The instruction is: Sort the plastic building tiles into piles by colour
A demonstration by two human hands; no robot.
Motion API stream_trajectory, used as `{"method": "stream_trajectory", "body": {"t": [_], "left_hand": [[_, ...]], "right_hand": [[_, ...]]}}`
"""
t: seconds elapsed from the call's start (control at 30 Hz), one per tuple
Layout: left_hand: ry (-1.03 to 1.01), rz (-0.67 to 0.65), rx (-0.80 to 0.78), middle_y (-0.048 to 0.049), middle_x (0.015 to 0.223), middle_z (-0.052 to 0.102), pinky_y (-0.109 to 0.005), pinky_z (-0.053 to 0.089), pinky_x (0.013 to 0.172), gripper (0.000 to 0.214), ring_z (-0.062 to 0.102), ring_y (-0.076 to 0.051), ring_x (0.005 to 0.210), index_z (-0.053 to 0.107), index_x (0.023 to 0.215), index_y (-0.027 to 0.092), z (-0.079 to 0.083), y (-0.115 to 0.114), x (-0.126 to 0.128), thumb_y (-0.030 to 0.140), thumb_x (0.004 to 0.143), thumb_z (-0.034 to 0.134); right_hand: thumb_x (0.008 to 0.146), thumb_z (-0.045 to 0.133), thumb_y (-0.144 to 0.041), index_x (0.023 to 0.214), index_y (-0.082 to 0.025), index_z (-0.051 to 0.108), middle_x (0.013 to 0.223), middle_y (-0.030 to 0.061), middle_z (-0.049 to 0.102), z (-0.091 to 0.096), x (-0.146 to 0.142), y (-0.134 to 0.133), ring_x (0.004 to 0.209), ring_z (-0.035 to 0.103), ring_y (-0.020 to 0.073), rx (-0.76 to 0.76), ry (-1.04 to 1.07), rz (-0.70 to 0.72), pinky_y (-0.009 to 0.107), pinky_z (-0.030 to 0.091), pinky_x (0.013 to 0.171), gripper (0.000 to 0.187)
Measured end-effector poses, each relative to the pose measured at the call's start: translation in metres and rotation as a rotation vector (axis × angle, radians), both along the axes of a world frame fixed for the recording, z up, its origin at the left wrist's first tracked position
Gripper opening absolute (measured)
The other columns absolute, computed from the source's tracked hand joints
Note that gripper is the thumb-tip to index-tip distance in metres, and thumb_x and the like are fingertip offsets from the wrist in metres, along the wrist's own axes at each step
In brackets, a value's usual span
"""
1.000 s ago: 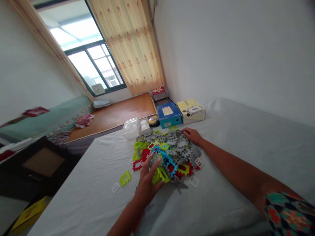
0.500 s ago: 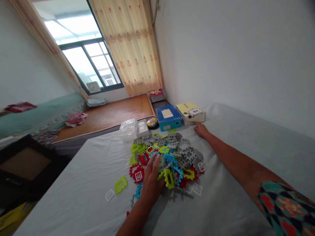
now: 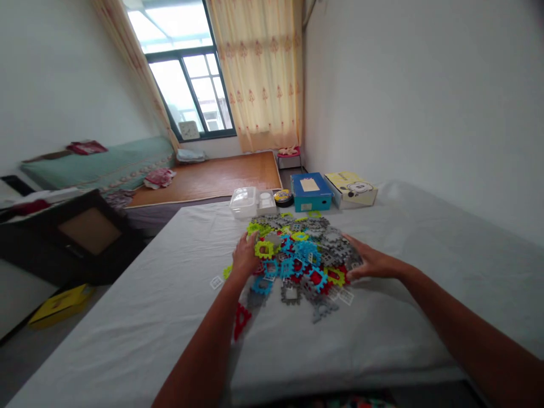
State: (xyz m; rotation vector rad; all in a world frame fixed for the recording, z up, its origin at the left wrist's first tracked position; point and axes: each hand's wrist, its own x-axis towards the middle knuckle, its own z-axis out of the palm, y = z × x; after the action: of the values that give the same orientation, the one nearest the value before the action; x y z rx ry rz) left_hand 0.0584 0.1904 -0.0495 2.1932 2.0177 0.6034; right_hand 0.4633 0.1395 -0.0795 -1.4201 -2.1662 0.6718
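Observation:
A heap of interlocking plastic building pieces (image 3: 306,249) in grey, blue, lime green and red lies on a white-covered table (image 3: 170,317). At its left side my left hand (image 3: 245,258) rests against the pieces, fingers apart and pointing away from me, partly hidden. A lime green piece (image 3: 264,250) sits right beside those fingers. My right hand (image 3: 368,262) cups the heap's right edge, thumb and fingers spread around grey pieces. In front lie a red triangular piece (image 3: 241,320), a grey piece (image 3: 325,310) and a white lattice window piece (image 3: 216,282).
Behind the heap stand a clear plastic container (image 3: 243,203), a white box (image 3: 266,203), a round black-and-yellow tin (image 3: 283,198), a blue box (image 3: 311,192) and a yellow box (image 3: 351,190). A wall rises on the right. Left of the table is a dark cabinet (image 3: 80,232).
My right hand has come back from beside the yellow box to the heap's right edge. My left hand has moved off the heap's front to its left side. Pieces have shifted, and the view has turned.

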Motion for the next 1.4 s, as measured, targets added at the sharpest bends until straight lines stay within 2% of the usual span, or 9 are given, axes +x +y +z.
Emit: {"method": "stream_trajectory", "body": {"t": [0.1, 0.2, 0.4, 0.6, 0.83, 0.97, 1.17, 1.27, 1.4], "left_hand": [[-0.002, 0.023, -0.127, -0.0157, 0.144, 0.045, -0.046, 0.041, 0.102, 0.058, 0.047, -0.031, 0.129, 0.043, 0.140, 0.024, -0.008, 0.015, -0.015, 0.050, 0.088, 0.050], [-0.066, -0.129, -0.116, -0.0158, 0.138, 0.053, -0.043, 0.037, 0.106, 0.058, 0.048, -0.028, 0.128, 0.040, 0.142, 0.019, -0.020, 0.021, -0.013, 0.047, 0.091, 0.046], [-0.198, -0.357, 0.020, -0.0123, 0.136, 0.055, -0.042, 0.035, 0.108, 0.056, 0.049, -0.026, 0.127, 0.045, 0.140, 0.020, -0.032, 0.012, 0.013, 0.028, 0.086, 0.056], [-0.357, -0.477, 0.065, -0.0114, 0.134, 0.057, -0.040, 0.037, 0.109, 0.053, 0.052, -0.025, 0.124, 0.053, 0.133, 0.017, -0.036, 0.002, 0.009, 0.016, 0.080, 0.055], [-0.466, -0.461, 0.101, -0.0088, 0.134, 0.056, -0.038, 0.039, 0.110, 0.062, 0.050, -0.023, 0.126, 0.052, 0.134, 0.016, -0.037, -0.002, 0.004, 0.006, 0.073, 0.054], [-0.485, -0.412, 0.106, -0.0100, 0.133, 0.057, -0.037, 0.040, 0.109, 0.062, 0.052, -0.024, 0.124, 0.053, 0.133, 0.014, -0.036, -0.002, 0.002, 0.004, 0.072, 0.054], [-0.423, -0.372, 0.086, -0.0059, 0.129, 0.062, -0.036, 0.043, 0.106, 0.052, 0.056, -0.021, 0.120, 0.056, 0.129, 0.018, -0.033, -0.003, 0.000, 0.010, 0.078, 0.051], [-0.379, -0.379, 0.069, -0.0050, 0.127, 0.064, -0.035, 0.044, 0.104, 0.050, 0.058, -0.022, 0.117, 0.058, 0.128, 0.021, -0.031, -0.005, -0.002, 0.015, 0.079, 0.053], [-0.344, -0.399, 0.052, -0.0044, 0.126, 0.064, -0.035, 0.046, 0.102, 0.054, 0.059, -0.022, 0.116, 0.057, 0.129, 0.022, -0.029, -0.007, -0.003, 0.015, 0.076, 0.057]], "right_hand": [[0.054, 0.080, -0.057, 0.154, -0.016, 0.015, 0.156, 0.0189, 0.025, -0.013, -0.015, 0.000, 0.141, 0.028, 0.0361, 0.098, -0.098, -0.058, 0.051, 0.025, 0.114, 0.126], [0.060, 0.077, -0.051, 0.153, -0.018, 0.016, 0.155, 0.0181, 0.027, -0.016, -0.032, 0.009, 0.140, 0.031, 0.0344, 0.181, -0.086, -0.077, 0.051, 0.027, 0.113, 0.116], [0.066, 0.070, -0.036, 0.147, -0.018, 0.032, 0.148, 0.0146, 0.041, -0.004, -0.058, 0.023, 0.135, 0.041, 0.0298, 0.237, 0.005, -0.215, 0.045, 0.033, 0.111, 0.092], [0.068, 0.069, -0.030, 0.128, -0.017, 0.057, 0.128, 0.0128, 0.060, 0.021, -0.095, 0.045, 0.119, 0.056, 0.0282, 0.310, -0.050, -0.316, 0.042, 0.042, 0.104, 0.062], [0.074, 0.070, -0.053, 0.134, -0.017, 0.052, 0.136, 0.0139, 0.054, 0.054, -0.143, 0.055, 0.126, 0.050, 0.0281, 0.387, 0.011, -0.214, 0.044, 0.038, 0.106, 0.072], [0.076, 0.068, -0.057, 0.134, -0.021, 0.053, 0.137, 0.0134, 0.053, 0.050, -0.156, 0.013, 0.128, 0.046, 0.0314, 0.546, -0.126, -0.113, 0.050, 0.032, 0.108, 0.071], [0.082, 0.064, -0.053, 0.130, -0.030, 0.058, 0.138, 0.0059, 0.055, 0.035, -0.175, -0.053, 0.134, 0.039, 0.0289, 0.588, -0.326, 0.378, 0.048, 0.029, 0.110, 0.053], [0.086, 0.062, -0.044, 0.125, -0.032, 0.061, 0.137, 0.0030, 0.056, 0.034, -0.171, -0.040, 0.134, 0.039, 0.0281, 0.619, -0.376, 0.405, 0.049, 0.025, 0.111, 0.041], [0.086, 0.063, -0.040, 0.124, -0.033, 0.061, 0.139, 0.0031, 0.054, 0.036, -0.151, 0.002, 0.131, 0.040, 0.0291, 0.634, -0.331, 0.216, 0.051, 0.028, 0.108, 0.039]]}}
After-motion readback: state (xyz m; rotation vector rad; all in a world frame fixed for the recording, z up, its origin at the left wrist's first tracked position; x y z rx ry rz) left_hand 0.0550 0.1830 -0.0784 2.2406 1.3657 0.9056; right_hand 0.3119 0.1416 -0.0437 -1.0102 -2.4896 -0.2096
